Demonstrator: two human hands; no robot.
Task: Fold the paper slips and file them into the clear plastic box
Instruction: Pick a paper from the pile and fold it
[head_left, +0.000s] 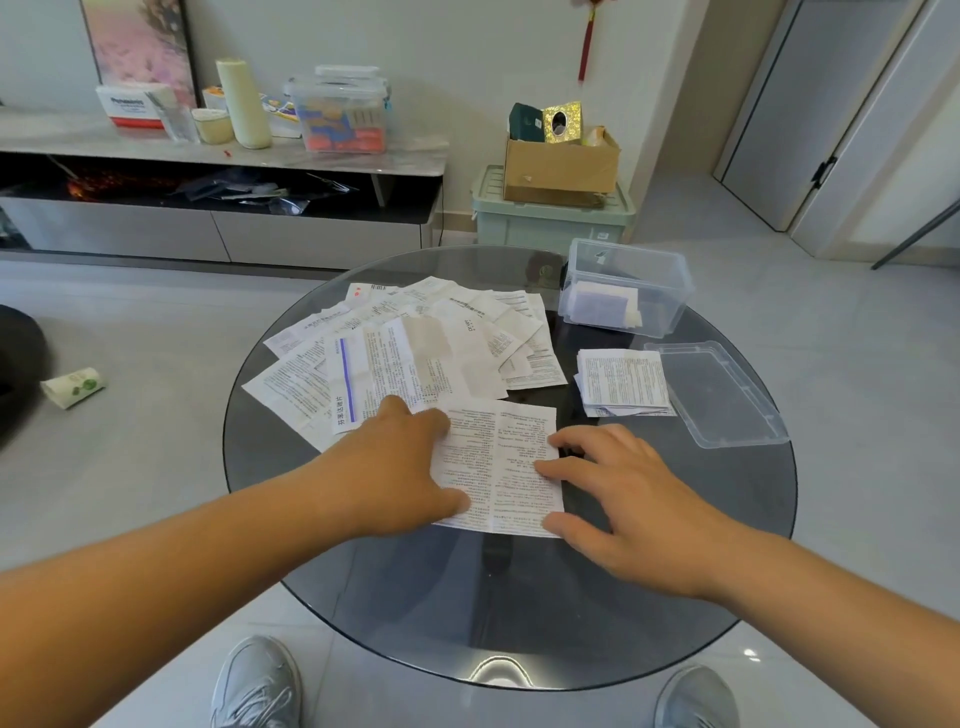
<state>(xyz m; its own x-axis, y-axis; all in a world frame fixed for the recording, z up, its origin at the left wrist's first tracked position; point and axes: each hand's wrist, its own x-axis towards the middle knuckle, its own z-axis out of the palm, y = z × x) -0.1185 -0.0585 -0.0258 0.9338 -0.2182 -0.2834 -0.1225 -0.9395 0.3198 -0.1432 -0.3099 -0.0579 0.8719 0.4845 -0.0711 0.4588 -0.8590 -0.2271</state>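
— Where do my hands sit?

— Your left hand (410, 467) lies palm down on the left part of a white printed paper slip (501, 467). It presses the slip to the glass, with the thumb at the near edge. Your right hand (623, 499) is spread, and its fingertips touch the slip's right edge. Neither hand pinches the sheet.

— And the slip?

— It lies unfolded on the near middle of the round dark glass table (519, 623), and a crease runs down its centre.

— What's around it?

— Just beyond your left hand, a fanned heap of unfolded white slips (415, 343) covers the far left of the table and meets your slip's far edge. To the right, apart from your slip, you have a small stack of folded slips (623, 384). Beyond that, at the far right rim, the clear plastic box (665, 306) stands open with folded papers (602, 304) inside. Its clear flat lid (722, 400) lies just right of the stack.
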